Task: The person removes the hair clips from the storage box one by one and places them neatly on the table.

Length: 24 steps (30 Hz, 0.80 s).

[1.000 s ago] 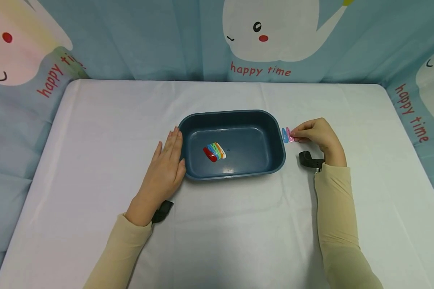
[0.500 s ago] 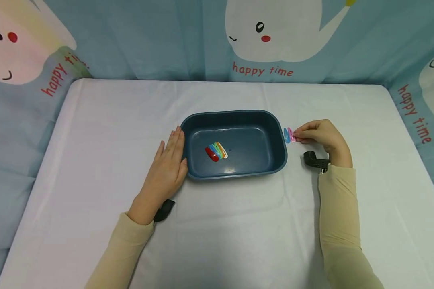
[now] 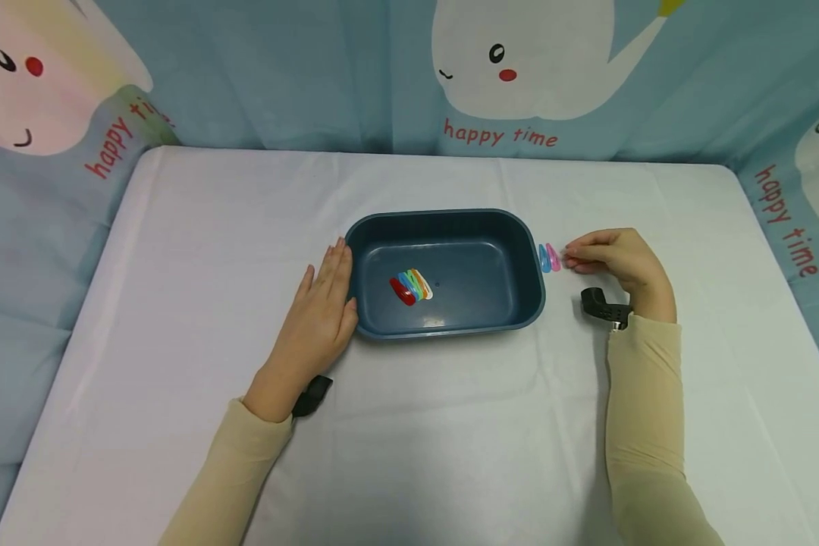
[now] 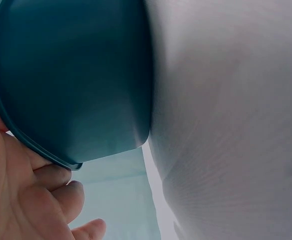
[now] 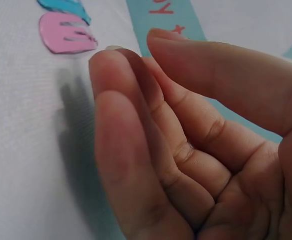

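My left hand (image 3: 319, 318) lies with straight fingers along the left rim of a dark blue rectangular plastic tub (image 3: 450, 330). In the left wrist view its fingers touch the rim of the tub (image 4: 70, 80). Just right of the tub, a blue snap hair clip (image 3: 544, 259) and a pink snap hair clip (image 3: 553, 258) lie side by side on the cloth. My right hand (image 3: 621, 258) is beside the pink clip, holding nothing. The right wrist view shows the thumb apart from the bent fingers, with the pink clip (image 5: 53, 35) beyond the fingertips.
Inside the tub, several hair clips lie in a row, a red clip (image 3: 403, 292) at the left end, then blue, green, orange and white ones. A white cloth (image 3: 444, 440) covers the table. A blue printed curtain (image 3: 300, 76) hangs behind and at the sides.
My right hand has let go of the pink clip and drawn slightly to the right. The clip stays beside the blue one. The left hand keeps its place on the tub.
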Available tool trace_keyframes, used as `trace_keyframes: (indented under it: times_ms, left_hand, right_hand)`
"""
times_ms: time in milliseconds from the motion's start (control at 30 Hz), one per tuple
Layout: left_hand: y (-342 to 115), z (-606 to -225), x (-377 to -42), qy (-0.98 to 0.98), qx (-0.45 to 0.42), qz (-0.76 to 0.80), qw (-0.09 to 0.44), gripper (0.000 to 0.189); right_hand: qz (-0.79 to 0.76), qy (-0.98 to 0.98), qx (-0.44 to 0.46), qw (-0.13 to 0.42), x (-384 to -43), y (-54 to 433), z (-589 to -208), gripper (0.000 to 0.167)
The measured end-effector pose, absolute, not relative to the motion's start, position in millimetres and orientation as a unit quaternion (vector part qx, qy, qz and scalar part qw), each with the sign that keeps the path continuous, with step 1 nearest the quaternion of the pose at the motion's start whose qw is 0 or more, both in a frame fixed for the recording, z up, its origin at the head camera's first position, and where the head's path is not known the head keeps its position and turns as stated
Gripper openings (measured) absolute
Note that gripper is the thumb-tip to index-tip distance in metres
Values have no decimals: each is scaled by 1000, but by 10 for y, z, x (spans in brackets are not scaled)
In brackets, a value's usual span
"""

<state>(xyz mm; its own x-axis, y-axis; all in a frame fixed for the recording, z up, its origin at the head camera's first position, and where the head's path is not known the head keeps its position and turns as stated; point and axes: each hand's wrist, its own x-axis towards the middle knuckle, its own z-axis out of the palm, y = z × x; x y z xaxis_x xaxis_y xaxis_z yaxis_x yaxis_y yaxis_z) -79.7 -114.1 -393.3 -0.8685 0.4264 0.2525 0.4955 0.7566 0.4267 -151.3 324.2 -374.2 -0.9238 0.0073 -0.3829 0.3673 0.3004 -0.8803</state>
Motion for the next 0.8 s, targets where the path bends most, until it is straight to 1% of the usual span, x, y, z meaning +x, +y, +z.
trace_keyframes:
  times_ms: [300, 533, 800]
  left_hand:
    - [-1136, -3935, -805, -934, -248, -246, 71, 62]
    - [-1134, -3927, -801, -934, -248, -246, 72, 61]
    - [-1138, -3931, -797, -936, -247, -241, 71, 61]
  right_hand:
    - [-612, 773, 103, 135, -1506, 3161, -3645, 12]
    - [-618, 774, 71, 114, -1464, 3047, -3500, 9]
    - [-639, 760, 34, 113, -1412, 2957, -3365, 9]
